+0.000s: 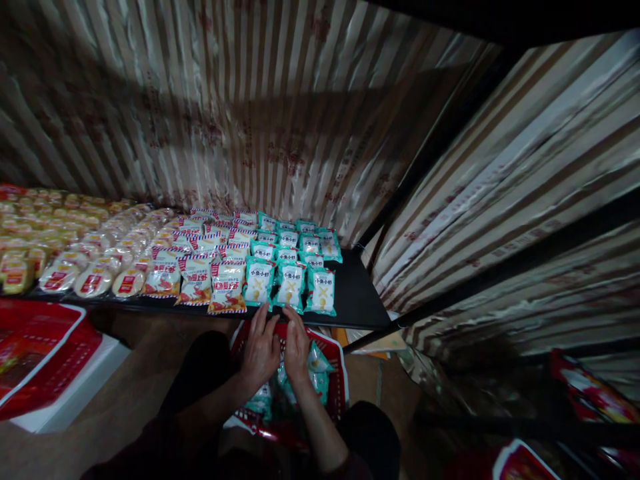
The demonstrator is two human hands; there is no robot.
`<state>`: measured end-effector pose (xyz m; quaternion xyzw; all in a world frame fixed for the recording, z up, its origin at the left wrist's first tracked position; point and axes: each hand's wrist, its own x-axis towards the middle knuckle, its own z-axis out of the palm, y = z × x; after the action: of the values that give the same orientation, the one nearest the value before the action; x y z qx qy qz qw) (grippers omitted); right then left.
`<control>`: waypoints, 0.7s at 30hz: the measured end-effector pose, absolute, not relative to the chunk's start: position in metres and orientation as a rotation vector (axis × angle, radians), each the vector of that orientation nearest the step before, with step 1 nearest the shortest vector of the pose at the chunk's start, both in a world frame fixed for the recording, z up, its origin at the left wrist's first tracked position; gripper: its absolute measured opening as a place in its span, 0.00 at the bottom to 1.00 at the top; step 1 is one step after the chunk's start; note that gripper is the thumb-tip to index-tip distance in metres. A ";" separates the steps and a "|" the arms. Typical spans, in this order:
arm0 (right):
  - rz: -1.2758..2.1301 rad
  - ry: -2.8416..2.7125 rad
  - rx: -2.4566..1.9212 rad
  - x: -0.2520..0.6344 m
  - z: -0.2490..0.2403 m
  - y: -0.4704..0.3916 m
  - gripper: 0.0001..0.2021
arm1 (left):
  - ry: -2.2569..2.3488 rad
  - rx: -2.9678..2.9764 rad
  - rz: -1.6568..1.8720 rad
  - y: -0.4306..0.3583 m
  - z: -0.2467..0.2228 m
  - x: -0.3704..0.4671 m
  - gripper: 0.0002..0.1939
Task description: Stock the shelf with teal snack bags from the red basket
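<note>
Rows of small teal-and-white snack bags (320, 291) stand at the right end of the black shelf (355, 290). My left hand (260, 350) reaches forward with fingers stretched out, its tips at the bottom edge of one front bag (259, 283). Beside it, my right hand (297, 350) also has its fingers extended, tips at the foot of the middle front bag (291, 285). Neither hand appears to grip anything. Below both hands sits a red basket (341, 373) holding more teal bags (317, 383), partly hidden by my forearms.
Red-white-and-blue snack bags (227, 287) and round packaged cakes (94, 277) fill the shelf leftward. Striped plastic sheeting (280, 113) hangs behind. A black diagonal post (425, 320) stands right. Another red basket (60, 347) rests on a white box (80, 387) at left.
</note>
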<state>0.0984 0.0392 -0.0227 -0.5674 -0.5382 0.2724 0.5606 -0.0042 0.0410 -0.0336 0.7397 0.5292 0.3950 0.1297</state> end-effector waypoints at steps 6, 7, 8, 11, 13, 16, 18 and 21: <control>0.725 -0.904 -1.549 0.123 -0.066 -0.012 0.29 | 1.619 1.950 0.717 0.001 -0.060 -0.004 0.20; 0.741 -0.848 -1.574 0.128 -0.073 -0.017 0.30 | 1.648 1.909 0.638 -0.003 -0.062 -0.004 0.20; 0.757 -0.805 -1.590 0.132 -0.079 -0.022 0.31 | 1.670 1.878 0.568 -0.007 -0.063 -0.004 0.20; 0.755 -0.770 -1.666 0.145 -0.092 -0.031 0.32 | 1.691 1.908 0.431 -0.017 -0.062 -0.006 0.19; 0.717 -0.859 -1.816 0.152 -0.098 -0.035 0.31 | 1.652 2.052 0.372 -0.022 -0.062 -0.012 0.19; 0.724 -1.015 -1.997 0.156 -0.106 -0.043 0.27 | 1.559 2.299 0.230 -0.027 -0.071 -0.027 0.18; 0.751 -1.072 -2.060 0.156 -0.111 -0.049 0.23 | 1.560 2.359 0.096 -0.029 -0.084 -0.040 0.18; 0.803 -1.114 -2.163 0.155 -0.120 -0.057 0.19 | 1.596 2.363 -0.020 -0.030 -0.106 -0.057 0.23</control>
<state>0.1550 -0.0568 -0.1201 -0.8089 -0.4167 0.3004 0.2859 -0.0571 -0.0297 -0.1065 0.8200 0.5539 -0.0070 0.1443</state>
